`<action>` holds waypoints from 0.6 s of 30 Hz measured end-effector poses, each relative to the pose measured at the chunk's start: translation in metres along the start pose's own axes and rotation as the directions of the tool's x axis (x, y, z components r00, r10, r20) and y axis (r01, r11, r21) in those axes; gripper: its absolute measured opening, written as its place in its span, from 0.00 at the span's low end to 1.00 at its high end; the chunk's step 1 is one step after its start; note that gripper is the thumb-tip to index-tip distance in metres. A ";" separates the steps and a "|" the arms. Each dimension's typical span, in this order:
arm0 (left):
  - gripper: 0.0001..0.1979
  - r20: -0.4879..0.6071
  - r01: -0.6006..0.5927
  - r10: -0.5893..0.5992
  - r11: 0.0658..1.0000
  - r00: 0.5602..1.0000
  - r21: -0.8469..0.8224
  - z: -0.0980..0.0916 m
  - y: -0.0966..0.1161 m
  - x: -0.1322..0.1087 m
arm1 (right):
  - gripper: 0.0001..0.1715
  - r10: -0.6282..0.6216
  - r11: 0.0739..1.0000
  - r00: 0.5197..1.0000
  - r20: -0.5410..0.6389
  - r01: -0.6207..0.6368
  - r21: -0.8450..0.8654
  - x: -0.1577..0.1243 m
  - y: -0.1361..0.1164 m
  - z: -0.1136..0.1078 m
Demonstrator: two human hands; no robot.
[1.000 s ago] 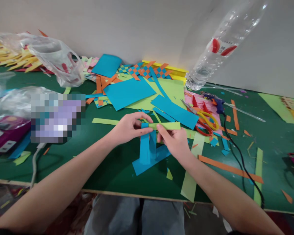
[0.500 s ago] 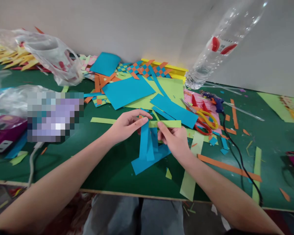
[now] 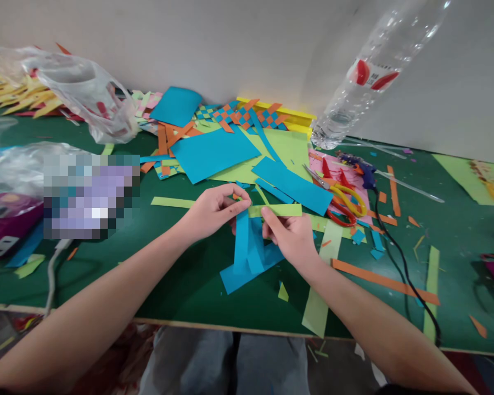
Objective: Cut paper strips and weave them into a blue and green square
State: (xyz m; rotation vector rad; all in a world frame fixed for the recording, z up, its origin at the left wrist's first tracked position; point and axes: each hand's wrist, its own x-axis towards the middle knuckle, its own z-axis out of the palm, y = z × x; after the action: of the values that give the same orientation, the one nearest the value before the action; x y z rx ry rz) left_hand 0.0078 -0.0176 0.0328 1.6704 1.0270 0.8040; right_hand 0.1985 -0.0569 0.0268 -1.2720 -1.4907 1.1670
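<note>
Close in front of me, blue paper strips (image 3: 242, 241) hang down side by side from between my hands, their lower ends at another blue strip (image 3: 233, 280) that lies slanted. Thumb and fingers of my left hand (image 3: 218, 211) pinch the top of the hanging strips, at the left end of a light green paper strip (image 3: 286, 210). This green strip runs level across the blue ones. My right hand (image 3: 292, 236) grips it with the thumb in front and the fingers curled behind. Fingertips of both hands are partly hidden.
Scissors (image 3: 346, 200) with yellow and red handles lie behind my right hand, near a blue glue gun (image 3: 366, 174) and its black cord. Blue sheets (image 3: 214, 153) cover the back. A clear bottle (image 3: 354, 93) stands right, a purple phone-like blurred thing (image 3: 90, 200) left.
Both hands keep their hold. The green strip's right end has dipped slightly and shifted a little left, and the hanging blue strips have closed together somewhat.
</note>
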 end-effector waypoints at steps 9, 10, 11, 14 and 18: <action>0.13 -0.013 -0.004 0.005 0.995 1.000 0.098 0.000 0.003 0.000 | 0.27 -0.106 0.982 0.994 -0.005 0.103 -0.157 -0.004 -0.003 0.000; 0.13 -0.018 -0.005 0.006 0.996 1.000 0.085 0.000 0.003 0.001 | 0.27 -0.101 0.984 0.995 -0.026 0.096 -0.151 -0.004 -0.003 0.000; 0.14 -0.020 0.001 0.000 0.999 1.000 0.053 0.000 0.003 0.001 | 0.27 -0.098 0.986 0.994 -0.055 0.089 -0.140 -0.004 -0.002 0.000; 0.18 -0.007 0.055 -0.057 0.988 0.998 -0.143 0.002 0.002 0.002 | 0.29 -0.105 0.990 0.982 -0.160 0.087 -0.115 -0.002 -0.002 -0.001; 0.22 0.072 0.169 -0.153 0.919 0.986 -0.356 0.002 -0.001 0.002 | 0.29 -0.121 0.986 0.962 -0.247 0.089 -0.138 0.000 -0.003 -0.003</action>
State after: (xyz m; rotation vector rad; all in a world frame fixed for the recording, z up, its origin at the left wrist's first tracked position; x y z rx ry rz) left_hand 0.0107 -0.0161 0.0310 1.2671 0.9108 0.7906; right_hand 0.2012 -0.0567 0.0305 -1.3537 -1.4383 0.8168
